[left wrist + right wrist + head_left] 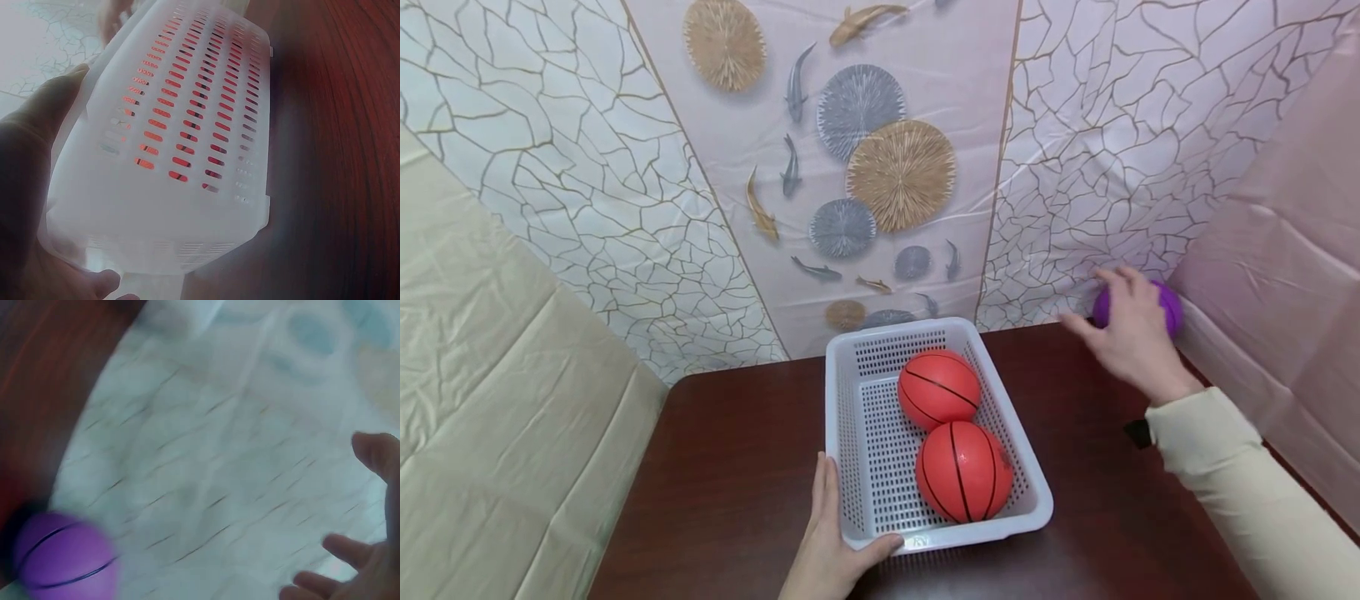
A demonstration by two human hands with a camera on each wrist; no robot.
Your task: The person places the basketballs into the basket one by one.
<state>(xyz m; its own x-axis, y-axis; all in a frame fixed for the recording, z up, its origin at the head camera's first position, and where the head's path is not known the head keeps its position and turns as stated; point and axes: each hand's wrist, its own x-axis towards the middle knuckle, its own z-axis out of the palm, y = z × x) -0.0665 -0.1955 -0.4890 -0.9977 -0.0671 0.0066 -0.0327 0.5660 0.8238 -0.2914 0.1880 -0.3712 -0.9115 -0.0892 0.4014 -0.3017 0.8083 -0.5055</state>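
Note:
A white perforated plastic basket (887,546) stands on the dark wood table, with two red balls with black lines in its right half, one ball (938,387) behind the other (964,472). My left hand (831,533) holds the basket's near left corner, thumb on the front rim and fingers along the left side. In the left wrist view that hand (31,150) grips the basket wall (156,212). My right hand (1131,337) reaches over the far right corner with fingers spread. It partly covers a purple ball (1172,308); in the right wrist view the ball (69,562) lies apart from the fingers.
The dark wood table (722,475) extends to both sides of the basket. A patterned cloth wall (880,275) rises at its back edge. Plain cloth hangs at the left (535,375) and right (1277,275). A small black object (1138,432) shows beside the right sleeve.

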